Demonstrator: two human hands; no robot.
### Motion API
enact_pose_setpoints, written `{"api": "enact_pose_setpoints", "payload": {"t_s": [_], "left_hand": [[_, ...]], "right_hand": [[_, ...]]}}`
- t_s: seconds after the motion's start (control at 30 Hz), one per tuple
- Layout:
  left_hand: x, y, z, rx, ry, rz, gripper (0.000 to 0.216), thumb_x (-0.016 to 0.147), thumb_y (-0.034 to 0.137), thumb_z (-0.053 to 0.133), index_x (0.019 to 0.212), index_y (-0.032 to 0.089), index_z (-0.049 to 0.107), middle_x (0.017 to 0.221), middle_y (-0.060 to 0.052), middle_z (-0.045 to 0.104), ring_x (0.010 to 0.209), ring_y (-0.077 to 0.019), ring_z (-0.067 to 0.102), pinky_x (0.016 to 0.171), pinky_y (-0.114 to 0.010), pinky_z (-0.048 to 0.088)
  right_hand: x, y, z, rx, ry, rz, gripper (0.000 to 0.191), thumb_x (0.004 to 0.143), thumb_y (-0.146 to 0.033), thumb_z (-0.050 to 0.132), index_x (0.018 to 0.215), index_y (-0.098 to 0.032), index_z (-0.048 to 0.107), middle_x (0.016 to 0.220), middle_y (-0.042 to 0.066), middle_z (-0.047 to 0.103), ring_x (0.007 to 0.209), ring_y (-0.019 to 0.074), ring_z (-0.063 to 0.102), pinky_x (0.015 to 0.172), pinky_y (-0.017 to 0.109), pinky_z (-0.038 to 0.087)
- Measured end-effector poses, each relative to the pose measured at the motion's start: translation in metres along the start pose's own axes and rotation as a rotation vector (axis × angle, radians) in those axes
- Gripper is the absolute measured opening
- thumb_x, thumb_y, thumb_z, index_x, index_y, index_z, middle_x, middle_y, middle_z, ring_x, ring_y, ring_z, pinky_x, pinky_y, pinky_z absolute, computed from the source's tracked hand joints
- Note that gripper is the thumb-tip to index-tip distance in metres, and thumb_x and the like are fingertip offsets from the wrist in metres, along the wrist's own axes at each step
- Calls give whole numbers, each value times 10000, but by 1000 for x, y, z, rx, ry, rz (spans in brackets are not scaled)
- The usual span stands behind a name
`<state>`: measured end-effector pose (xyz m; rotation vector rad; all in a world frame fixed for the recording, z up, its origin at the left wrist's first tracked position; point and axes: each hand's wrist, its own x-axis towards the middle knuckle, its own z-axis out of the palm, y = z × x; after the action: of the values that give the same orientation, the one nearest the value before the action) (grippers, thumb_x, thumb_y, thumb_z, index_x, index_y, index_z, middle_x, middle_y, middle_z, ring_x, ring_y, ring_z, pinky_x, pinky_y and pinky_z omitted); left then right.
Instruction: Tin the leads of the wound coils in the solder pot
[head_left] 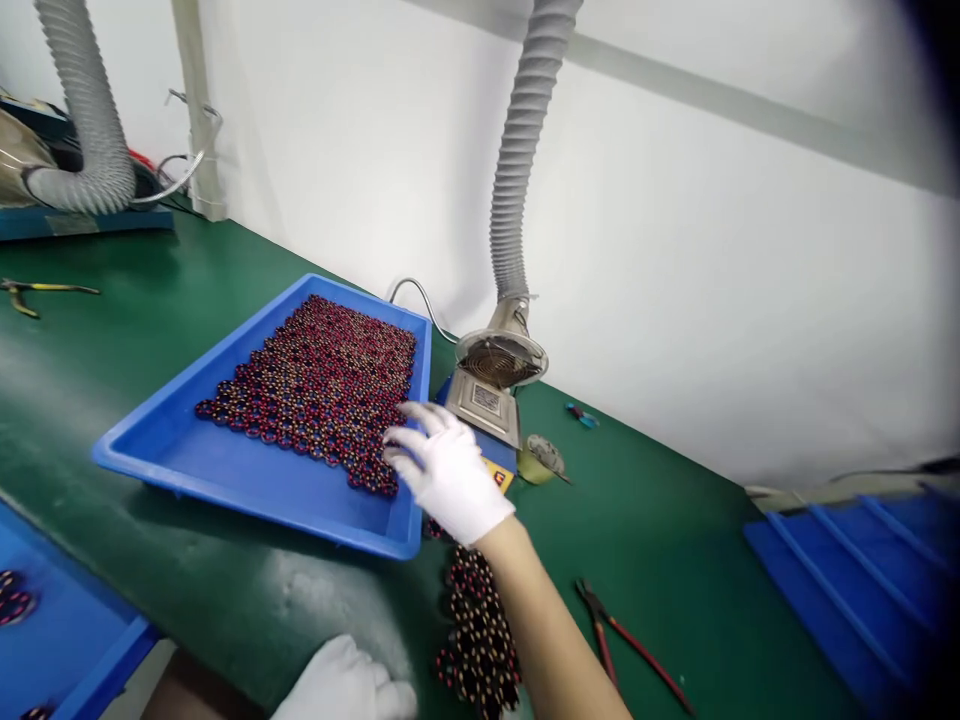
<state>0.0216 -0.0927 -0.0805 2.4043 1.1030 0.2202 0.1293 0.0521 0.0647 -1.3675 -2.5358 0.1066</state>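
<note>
My right hand point(450, 480), in a white glove, reaches over the right side of a blue tray point(247, 500). Its fingers are spread at the edge of the ring-shaped wire coils point(322, 380), dark red and gold, which lie in close rows inside. Whether the fingertips touch the coils I cannot tell. Under my right forearm, more coils point(480, 630) lie in a pile on the green table. My left hand point(345, 685), also gloved, is at the bottom edge of the view with its fingers curled in; anything inside them is hidden.
Red-handled cutting pliers point(630, 640) lie right of my forearm. Behind my right hand stand a metal device point(484, 405) under a grey exhaust hose point(517, 170) and a small yellowish pot point(540, 460). Another blue tray point(67, 640) is at lower left; yellow pliers point(49, 288) lie far left.
</note>
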Motion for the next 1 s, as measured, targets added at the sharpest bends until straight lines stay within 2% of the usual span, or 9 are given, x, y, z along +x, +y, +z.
{"api": "enact_pose_setpoints", "payload": {"t_s": [0.1, 0.23, 0.33, 0.47, 0.57, 0.67, 0.77, 0.87, 1.0], "left_hand": [[11, 8, -24, 27, 12, -83, 116, 827, 280, 506, 863, 270, 616, 710, -1, 682, 667, -206, 644, 602, -301, 441], [43, 12, -36, 106, 45, -194, 335, 859, 272, 429, 1185, 260, 508, 846, -54, 669, 737, -236, 632, 638, -329, 453], [73, 14, -31, 189, 60, -288, 452, 864, 148, 349, 1309, 206, 402, 884, -111, 642, 766, -258, 619, 665, -366, 456], [101, 18, -22, 214, 86, -433, 501, 858, 84, 295, 1357, 116, 316, 967, -181, 606, 824, -287, 620, 666, -378, 470], [106, 20, -22, 142, 84, -495, 477, 832, 36, 286, 1280, 117, 432, 964, -176, 621, 775, -264, 641, 609, -341, 476], [102, 25, -29, 3, 74, -457, 329, 824, 57, 361, 1011, 178, 603, 885, -87, 666, 751, -199, 645, 645, -292, 483], [97, 40, -51, -359, 146, -331, 124, 821, 238, 498, 860, 221, 614, 833, 5, 682, 756, -123, 625, 686, -194, 475], [99, 60, -84, -1204, 422, -300, 261, 649, 381, 689, 776, 162, 628, 708, -21, 656, 587, -110, 568, 559, -199, 461], [112, 81, -119, -1847, 454, -191, 378, 509, 382, 811, 761, 170, 625, 512, 72, 527, 320, 15, 250, 338, -133, 247]], "right_hand": [[-38, 5, -35, 460, 372, 80, 204, 858, -229, 490, 969, -247, 661, 1139, 48, 605, 1058, 200, 537, 927, 387, 411], [-86, 10, -50, 1014, 641, 160, 178, 846, -239, 530, 904, -308, 684, 1021, 29, 653, 1039, 235, 566, 855, 425, 464], [-104, 18, -50, 1215, 695, 164, 145, 823, -321, 568, 829, -289, 709, 941, 46, 678, 995, 257, 582, 818, 431, 484], [-113, 30, -54, 1259, 683, 161, 150, 817, -343, 580, 834, -285, 717, 901, 46, 686, 917, 226, 605, 760, 365, 515], [-120, 35, -57, 1238, 625, 152, 164, 830, -350, 565, 849, -290, 716, 909, 42, 681, 925, 216, 607, 744, 332, 522], [-126, 43, -59, 1165, 611, 159, 178, 843, -355, 545, 850, -296, 713, 921, 42, 676, 930, 214, 611, 723, 314, 524], [-127, 55, -59, 1103, 640, 161, 163, 835, -340, 556, 852, -287, 709, 933, 47, 679, 943, 219, 610, 731, 310, 524], [-124, 66, -59, 1134, 687, 154, 146, 820, -322, 572, 857, -285, 709, 929, 45, 691, 943, 218, 620, 770, 315, 522], [-112, 63, -57, 1162, 625, 93, 274, 689, -230, 700, 954, -300, 695, 1009, 48, 692, 962, 226, 635, 840, 314, 511]]}}
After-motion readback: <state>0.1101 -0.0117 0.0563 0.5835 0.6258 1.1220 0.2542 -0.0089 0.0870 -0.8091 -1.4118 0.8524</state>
